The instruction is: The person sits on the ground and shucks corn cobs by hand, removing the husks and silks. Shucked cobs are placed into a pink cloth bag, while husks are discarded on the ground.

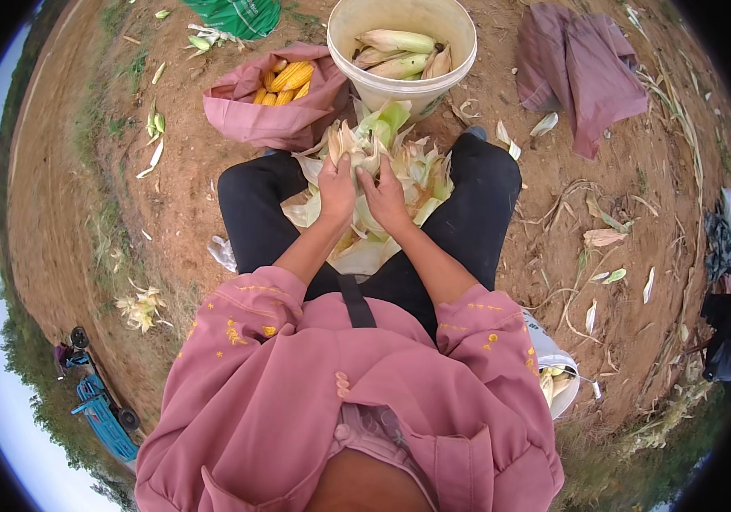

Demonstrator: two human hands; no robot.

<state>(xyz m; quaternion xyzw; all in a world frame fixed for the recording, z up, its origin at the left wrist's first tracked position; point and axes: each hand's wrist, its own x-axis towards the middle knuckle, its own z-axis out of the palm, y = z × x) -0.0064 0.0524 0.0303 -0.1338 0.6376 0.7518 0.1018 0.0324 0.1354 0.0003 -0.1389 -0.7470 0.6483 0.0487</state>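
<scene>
Between my knees, my left hand [337, 192] and my right hand [384, 197] both grip a bunch of pale corn husk [356, 150], its leaves spread open above my fingers. Whether a cob is inside it cannot be seen. Under my hands lies a heap of loose husks [426, 179]. Just beyond stands a white plastic bucket [375, 86] with several unhusked ears of corn [400, 41] in it. To its left, a pink cloth sack [263, 118] with a rolled-down mouth holds several bare yellow corn cobs [293, 77].
A green woven sack [247, 19] is at the upper left, and an empty-looking pink sack [580, 70] lies flat at the upper right. Beside my right hip a second white bucket [560, 365] lies tilted with corn in it. A blue three-wheeled cart [106, 409] stands far left. Husk scraps dot the soil.
</scene>
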